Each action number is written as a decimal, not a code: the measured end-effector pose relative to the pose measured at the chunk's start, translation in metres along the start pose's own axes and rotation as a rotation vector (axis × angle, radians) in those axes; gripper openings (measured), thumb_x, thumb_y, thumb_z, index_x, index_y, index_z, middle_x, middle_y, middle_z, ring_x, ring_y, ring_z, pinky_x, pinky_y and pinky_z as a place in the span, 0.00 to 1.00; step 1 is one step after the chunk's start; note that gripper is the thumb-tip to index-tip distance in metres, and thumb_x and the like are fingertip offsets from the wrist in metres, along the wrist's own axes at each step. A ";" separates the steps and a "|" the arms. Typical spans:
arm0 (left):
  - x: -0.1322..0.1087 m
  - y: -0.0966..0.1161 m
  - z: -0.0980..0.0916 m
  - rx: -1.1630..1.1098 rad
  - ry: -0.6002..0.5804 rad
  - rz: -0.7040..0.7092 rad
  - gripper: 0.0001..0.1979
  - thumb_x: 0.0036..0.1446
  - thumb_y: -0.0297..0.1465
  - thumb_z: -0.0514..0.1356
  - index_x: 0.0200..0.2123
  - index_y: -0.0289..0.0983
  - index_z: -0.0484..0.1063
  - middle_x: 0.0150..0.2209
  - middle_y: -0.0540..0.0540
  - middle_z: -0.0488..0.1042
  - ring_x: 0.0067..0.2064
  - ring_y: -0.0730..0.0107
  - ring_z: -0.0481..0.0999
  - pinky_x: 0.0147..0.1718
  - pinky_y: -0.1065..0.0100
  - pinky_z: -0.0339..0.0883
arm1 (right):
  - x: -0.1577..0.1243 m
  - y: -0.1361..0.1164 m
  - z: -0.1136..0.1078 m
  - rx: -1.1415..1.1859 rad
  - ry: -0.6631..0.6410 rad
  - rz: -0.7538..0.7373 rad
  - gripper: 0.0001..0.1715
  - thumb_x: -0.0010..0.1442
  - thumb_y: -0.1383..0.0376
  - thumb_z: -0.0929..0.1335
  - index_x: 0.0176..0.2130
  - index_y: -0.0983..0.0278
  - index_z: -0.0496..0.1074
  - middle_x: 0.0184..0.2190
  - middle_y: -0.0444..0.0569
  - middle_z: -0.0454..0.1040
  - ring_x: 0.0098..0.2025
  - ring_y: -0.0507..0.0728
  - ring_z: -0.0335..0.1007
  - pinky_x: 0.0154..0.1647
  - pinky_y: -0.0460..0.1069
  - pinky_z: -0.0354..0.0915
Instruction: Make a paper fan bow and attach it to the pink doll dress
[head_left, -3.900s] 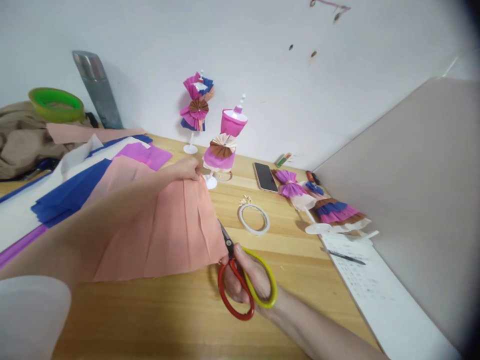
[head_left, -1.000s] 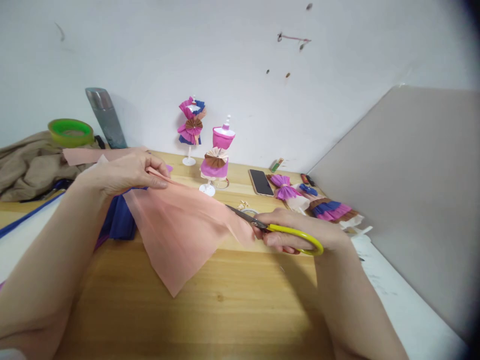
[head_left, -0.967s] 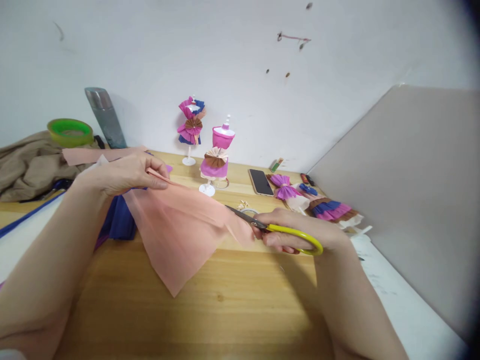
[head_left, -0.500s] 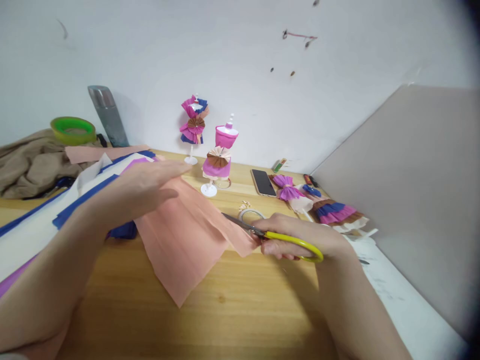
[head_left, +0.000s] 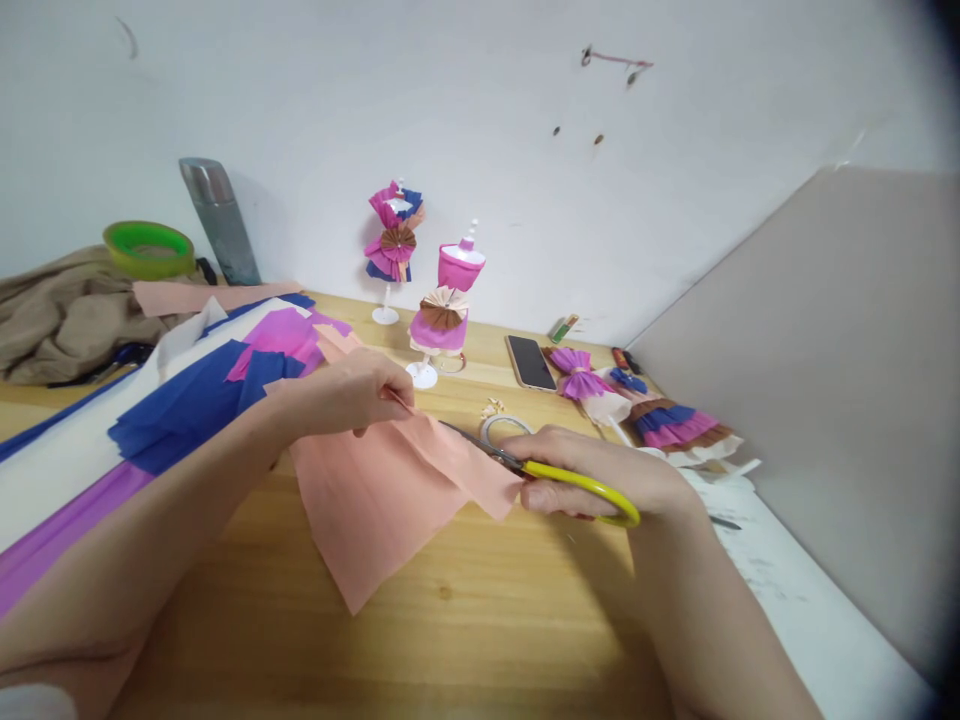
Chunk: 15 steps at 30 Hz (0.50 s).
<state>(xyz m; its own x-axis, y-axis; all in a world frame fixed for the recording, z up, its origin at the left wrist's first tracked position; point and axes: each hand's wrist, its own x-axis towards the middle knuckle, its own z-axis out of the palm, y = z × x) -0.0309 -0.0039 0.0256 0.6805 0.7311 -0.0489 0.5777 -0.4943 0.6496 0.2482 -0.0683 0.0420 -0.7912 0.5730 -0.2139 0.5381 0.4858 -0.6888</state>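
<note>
A peach crepe paper sheet (head_left: 360, 510) lies across the wooden table, with a folded strip along its right edge. My left hand (head_left: 360, 392) is closed on the upper edge of that sheet, thumb and fingers pinching it. Yellow-handled scissors (head_left: 581, 485) are in my right hand (head_left: 574, 465), their dark blades pointing left along the strip's upper edge. The strip's right end touches the fingers of my right hand. A white tape roll (head_left: 495, 425) lies just behind the blades.
Blue paper (head_left: 176, 405) and other coloured sheets lie left. Two small dress forms, one nearer (head_left: 442, 330) and one farther (head_left: 390, 250), stand behind. A phone (head_left: 531, 362) and a ruffled paper dress (head_left: 679, 425) are at right. A bottle (head_left: 225, 225) stands back left.
My left hand has moved right and down from above the sheet, and its outstretched fingers have closed on the peach paper. My right hand and the scissors have barely moved.
</note>
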 end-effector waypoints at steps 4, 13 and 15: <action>-0.002 0.004 -0.002 0.037 -0.007 -0.002 0.06 0.48 0.26 0.55 0.23 0.36 0.70 0.21 0.53 0.65 0.19 0.78 0.69 0.19 0.76 0.59 | 0.004 0.011 0.003 0.043 -0.005 -0.045 0.27 0.61 0.42 0.61 0.31 0.64 0.60 0.24 0.42 0.59 0.24 0.49 0.54 0.23 0.44 0.53; -0.005 0.012 -0.005 -0.088 -0.071 -0.089 0.06 0.49 0.29 0.56 0.24 0.36 0.72 0.15 0.54 0.64 0.16 0.75 0.69 0.17 0.75 0.56 | 0.009 0.018 0.004 0.129 -0.056 -0.080 0.37 0.56 0.34 0.58 0.33 0.65 0.63 0.25 0.44 0.63 0.25 0.49 0.54 0.23 0.45 0.55; -0.005 0.013 -0.005 -0.093 -0.067 -0.078 0.06 0.49 0.29 0.57 0.24 0.35 0.73 0.14 0.54 0.65 0.16 0.75 0.69 0.17 0.75 0.57 | 0.009 0.020 0.004 0.142 -0.069 -0.079 0.35 0.58 0.36 0.59 0.32 0.65 0.63 0.25 0.44 0.64 0.24 0.49 0.55 0.23 0.45 0.56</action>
<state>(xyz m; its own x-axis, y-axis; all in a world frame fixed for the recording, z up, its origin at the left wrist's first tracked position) -0.0291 -0.0119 0.0378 0.6654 0.7312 -0.1502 0.5878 -0.3892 0.7093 0.2506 -0.0564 0.0239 -0.8500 0.4876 -0.1994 0.4310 0.4261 -0.7954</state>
